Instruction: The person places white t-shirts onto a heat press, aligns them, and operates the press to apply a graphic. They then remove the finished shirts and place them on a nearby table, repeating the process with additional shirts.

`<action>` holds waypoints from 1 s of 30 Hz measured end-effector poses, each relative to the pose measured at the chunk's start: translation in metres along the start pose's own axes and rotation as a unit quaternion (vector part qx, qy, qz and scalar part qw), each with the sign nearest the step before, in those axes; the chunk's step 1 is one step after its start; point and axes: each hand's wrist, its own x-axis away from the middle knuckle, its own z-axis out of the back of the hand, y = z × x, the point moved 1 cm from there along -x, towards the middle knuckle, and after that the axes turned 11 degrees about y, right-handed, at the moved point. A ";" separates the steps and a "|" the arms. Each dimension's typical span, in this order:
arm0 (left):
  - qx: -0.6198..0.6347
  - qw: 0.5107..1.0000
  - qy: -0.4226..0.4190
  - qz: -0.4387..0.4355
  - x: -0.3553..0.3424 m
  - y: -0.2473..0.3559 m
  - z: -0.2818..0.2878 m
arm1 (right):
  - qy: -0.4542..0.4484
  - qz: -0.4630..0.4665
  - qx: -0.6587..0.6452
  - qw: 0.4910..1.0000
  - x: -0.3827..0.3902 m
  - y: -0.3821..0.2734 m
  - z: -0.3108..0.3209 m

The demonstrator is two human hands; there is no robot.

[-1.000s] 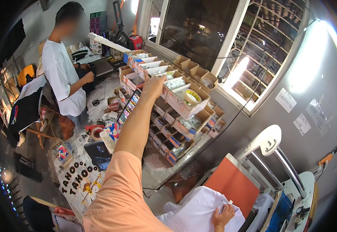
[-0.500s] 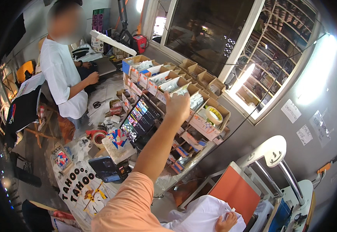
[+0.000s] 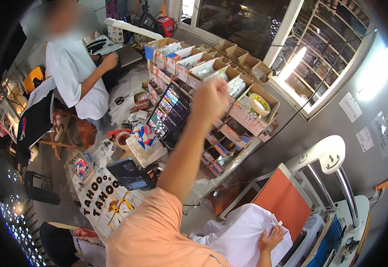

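My left arm reaches up across the middle, and my left hand (image 3: 211,98) hovers at the front of a rack of cardboard bins (image 3: 247,121). Its fingers are smeared by motion, so what they hold, if anything, cannot be made out. Small plastic packets (image 3: 237,86) fill the bin closest to those fingers. In the bin to the right sits a yellowish roll of tape (image 3: 259,105). At lower right, my right hand (image 3: 270,239) grips a white shirt (image 3: 236,227) with bent fingers. Part of the shirt is hidden behind my orange sleeve.
A tablet (image 3: 169,110) stands before the bins, with a phone (image 3: 128,173) on a holder nearer me. Scissors (image 3: 122,99) and a red tape dispenser (image 3: 122,137) lie on the cluttered table. Another person (image 3: 76,78) is at far left. A heat press (image 3: 325,153) stands at right.
My left hand has drawn slightly up and right from over the bins and is now blurred. The view has shifted, and my right hand shows more fully on the shirt. The other person's hand has risen.
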 end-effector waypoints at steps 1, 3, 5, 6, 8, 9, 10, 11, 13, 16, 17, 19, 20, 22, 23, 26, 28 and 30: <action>0.063 0.997 -0.047 -0.006 0.033 0.005 -0.007 | 0.003 -0.002 -0.003 1.000 0.001 0.002 0.000; 0.132 0.987 -0.093 -0.003 0.099 0.008 -0.016 | 0.001 -0.003 -0.007 1.000 0.000 0.004 0.001; 0.178 0.968 -0.168 0.052 0.154 0.011 -0.016 | -0.010 -0.013 -0.006 1.000 -0.004 -0.003 0.004; 0.188 0.954 -0.217 0.089 0.172 0.012 -0.013 | -0.011 -0.008 -0.008 1.000 -0.004 -0.004 0.005; 0.135 0.966 -0.214 0.059 0.188 0.006 -0.005 | -0.012 -0.002 -0.013 1.000 -0.005 -0.002 0.003; 0.109 0.970 -0.212 0.042 0.191 0.002 -0.001 | -0.009 0.005 -0.012 1.000 -0.004 0.000 0.002; 0.109 0.970 -0.212 0.047 0.193 -0.003 0.004 | -0.006 0.012 -0.012 1.000 -0.003 0.003 0.001; 0.108 0.970 -0.213 0.048 0.190 -0.007 0.009 | -0.001 0.016 -0.013 1.000 -0.003 0.002 -0.001; 0.099 0.969 -0.216 0.067 0.186 -0.012 0.025 | -0.023 -0.006 -0.007 1.000 -0.003 0.001 0.001; 0.062 0.964 -0.239 0.096 0.190 -0.024 0.047 | 0.000 0.014 0.029 0.999 -0.013 -0.012 0.010; 0.071 0.964 -0.238 0.095 0.195 -0.029 0.053 | 0.016 0.032 0.046 0.998 -0.024 -0.020 0.014; 0.065 0.961 -0.243 0.114 0.201 -0.031 0.061 | 0.077 0.090 0.003 0.993 -0.071 -0.055 0.032; 0.059 0.959 -0.248 0.125 0.206 -0.032 0.066 | 0.095 0.117 -0.053 0.987 -0.100 -0.077 0.037; 0.063 0.956 -0.257 0.125 0.215 -0.031 0.068 | 0.110 0.179 -0.146 0.967 -0.159 -0.122 0.047; 0.066 0.955 -0.258 0.129 0.219 -0.033 0.067 | 0.101 0.222 -0.178 0.953 -0.188 -0.150 0.051; 0.074 0.948 -0.273 0.144 0.226 -0.032 0.072 | 0.081 0.331 -0.266 0.902 -0.265 -0.248 0.069; 0.082 0.947 -0.281 0.135 0.231 -0.032 0.070 | 0.071 0.372 -0.263 0.887 -0.302 -0.295 0.069; 0.086 0.943 -0.291 0.138 0.235 -0.032 0.068 | 0.047 0.372 -0.228 0.899 -0.326 -0.326 0.055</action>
